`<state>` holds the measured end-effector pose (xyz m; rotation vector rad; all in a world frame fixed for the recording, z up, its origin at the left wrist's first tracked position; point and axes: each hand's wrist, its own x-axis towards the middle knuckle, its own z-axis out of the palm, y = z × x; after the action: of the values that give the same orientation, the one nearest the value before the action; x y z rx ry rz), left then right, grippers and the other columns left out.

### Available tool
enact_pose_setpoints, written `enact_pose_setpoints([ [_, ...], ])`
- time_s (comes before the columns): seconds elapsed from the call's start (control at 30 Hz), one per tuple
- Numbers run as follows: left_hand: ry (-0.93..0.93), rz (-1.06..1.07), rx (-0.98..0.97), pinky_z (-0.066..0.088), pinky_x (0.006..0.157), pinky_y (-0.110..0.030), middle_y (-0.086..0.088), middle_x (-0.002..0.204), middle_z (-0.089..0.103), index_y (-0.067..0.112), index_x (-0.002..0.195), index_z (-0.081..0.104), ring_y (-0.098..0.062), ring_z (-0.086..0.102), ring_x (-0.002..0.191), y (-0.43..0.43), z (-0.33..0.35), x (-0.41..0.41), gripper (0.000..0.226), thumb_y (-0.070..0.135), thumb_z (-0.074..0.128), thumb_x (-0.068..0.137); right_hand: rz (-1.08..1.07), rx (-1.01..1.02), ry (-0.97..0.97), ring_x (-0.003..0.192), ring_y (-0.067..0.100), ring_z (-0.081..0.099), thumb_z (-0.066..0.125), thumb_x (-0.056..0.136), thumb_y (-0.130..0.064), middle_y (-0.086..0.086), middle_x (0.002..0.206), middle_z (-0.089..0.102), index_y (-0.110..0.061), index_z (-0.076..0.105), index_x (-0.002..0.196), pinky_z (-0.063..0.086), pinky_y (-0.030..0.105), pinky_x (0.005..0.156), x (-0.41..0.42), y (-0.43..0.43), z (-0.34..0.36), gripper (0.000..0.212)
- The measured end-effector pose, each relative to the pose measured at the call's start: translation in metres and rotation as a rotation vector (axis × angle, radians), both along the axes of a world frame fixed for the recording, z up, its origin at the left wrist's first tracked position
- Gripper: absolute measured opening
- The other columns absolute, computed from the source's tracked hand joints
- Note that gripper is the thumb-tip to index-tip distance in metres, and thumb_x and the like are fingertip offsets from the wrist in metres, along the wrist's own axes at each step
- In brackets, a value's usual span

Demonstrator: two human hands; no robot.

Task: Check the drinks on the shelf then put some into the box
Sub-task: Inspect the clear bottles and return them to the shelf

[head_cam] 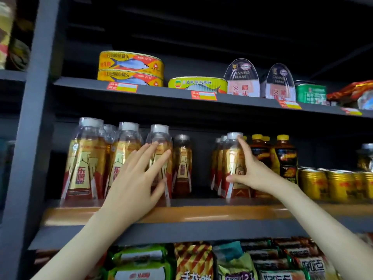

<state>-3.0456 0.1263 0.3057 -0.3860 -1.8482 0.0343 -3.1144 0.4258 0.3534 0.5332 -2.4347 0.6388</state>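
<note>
The white-capped amber drink bottles [88,158] stand upright on the middle shelf [201,214] across the centre of the frame, long axes vertical, caps up and red-and-gold labels facing out.

The left hand [135,178] reaches up from lower left, palm forward. Its fingers are spread and straight, laid flat against the third bottle [159,136] of the left group.

The right hand [250,170] comes from lower right and holds the front bottle [234,156] of the right cluster. The thumb presses low on the label and the fingers run up its right side towards the cap.

The left hand covers most of the third bottle's label, and the bottles behind the front rows are largely hidden. The gold cans [312,184] at the right edge are blurred, and the snack packets [193,261] below are cut off by the bottom edge.
</note>
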Motion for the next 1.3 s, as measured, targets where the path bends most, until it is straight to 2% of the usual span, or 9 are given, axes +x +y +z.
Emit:
enact_pose_setpoints([
  [0.17,0.029,0.103,-0.023,0.015,0.118,-0.055,-0.015,0.155,0.033,0.024,0.146,0.043,-0.035,0.024,0.145,-0.007,0.007,-0.001,0.065,0.053,0.038,0.089,-0.347,0.205,0.223,0.145,0.031,0.004,0.071,0.080,-0.050,0.010,0.160,-0.005,-0.032,-0.022,0.149,0.019,0.047,0.116,0.012,-0.020,0.008,0.117],
  [0.27,0.042,0.166,-0.049,0.009,0.117,-0.058,-0.016,0.156,0.030,0.027,0.150,0.037,-0.036,0.020,0.146,-0.016,0.015,-0.002,0.070,0.060,0.040,0.087,-0.205,0.252,0.371,0.146,0.032,0.003,0.067,0.086,-0.046,0.009,0.160,-0.008,-0.036,-0.020,0.149,0.019,0.047,0.116,0.017,-0.060,0.011,0.108],
  [0.5,0.045,0.236,-0.069,0.009,0.113,-0.067,-0.015,0.155,0.032,0.028,0.153,0.028,-0.039,0.015,0.147,-0.014,0.016,-0.008,0.077,0.065,0.036,0.086,0.006,0.171,-0.029,0.145,0.044,-0.007,0.065,0.089,-0.024,0.003,0.156,-0.032,-0.051,-0.019,0.144,0.025,0.057,0.114,-0.049,-0.144,0.017,0.105],
  [0.6,0.045,0.233,-0.065,0.011,0.113,-0.067,-0.016,0.155,0.031,0.028,0.154,0.024,-0.038,0.013,0.147,-0.014,0.015,-0.008,0.076,0.064,0.034,0.087,0.055,0.124,-0.094,0.143,0.049,0.010,0.065,0.089,-0.032,0.008,0.152,-0.039,-0.050,-0.018,0.146,0.030,0.055,0.113,-0.075,-0.155,0.019,0.102],
  [0.7,0.045,0.228,-0.054,0.010,0.114,-0.066,-0.015,0.155,0.033,0.029,0.154,0.023,-0.037,0.011,0.148,-0.014,0.015,-0.008,0.076,0.064,0.035,0.087,0.081,0.077,-0.056,0.141,0.047,0.022,0.065,0.088,-0.034,0.011,0.155,-0.032,-0.047,-0.009,0.149,0.037,0.050,0.109,-0.081,-0.161,0.021,0.096],
  [0.93,0.048,0.219,-0.054,0.010,0.115,-0.065,-0.013,0.153,0.037,0.029,0.154,0.022,-0.036,0.011,0.148,-0.017,0.013,-0.010,0.075,0.064,0.033,0.089,0.140,0.086,0.078,0.136,0.039,0.036,0.068,0.082,0.000,-0.003,0.158,-0.025,-0.054,0.002,0.146,0.052,0.038,0.092,-0.056,-0.145,0.018,0.107],
  [1.1,0.037,0.232,-0.052,0.010,0.115,-0.064,-0.013,0.152,0.038,0.029,0.154,0.022,-0.036,0.011,0.148,-0.018,0.013,-0.009,0.075,0.064,0.034,0.089,0.219,-0.007,0.211,0.132,0.030,0.042,0.075,0.081,-0.007,-0.008,0.158,-0.025,-0.057,0.004,0.146,0.052,0.023,0.078,-0.022,-0.113,0.022,0.108],
  [1.2,0.028,0.239,-0.052,0.008,0.115,-0.064,-0.014,0.152,0.038,0.029,0.154,0.023,-0.036,0.012,0.148,-0.019,0.014,-0.009,0.075,0.064,0.033,0.088,0.243,-0.008,0.325,0.122,0.020,0.051,0.074,0.082,-0.009,-0.013,0.157,-0.026,-0.061,0.004,0.144,0.052,0.026,0.083,0.003,-0.096,0.019,0.107],
  [1.3,0.014,0.238,-0.055,0.005,0.115,-0.062,-0.016,0.151,0.038,0.027,0.153,0.026,-0.037,0.015,0.147,-0.017,0.016,-0.008,0.075,0.064,0.034,0.088,0.260,0.059,0.484,0.144,0.015,0.020,0.073,0.084,-0.012,-0.028,0.147,-0.034,-0.066,0.001,0.138,0.047,0.034,0.100,0.032,-0.081,0.015,0.105],
])
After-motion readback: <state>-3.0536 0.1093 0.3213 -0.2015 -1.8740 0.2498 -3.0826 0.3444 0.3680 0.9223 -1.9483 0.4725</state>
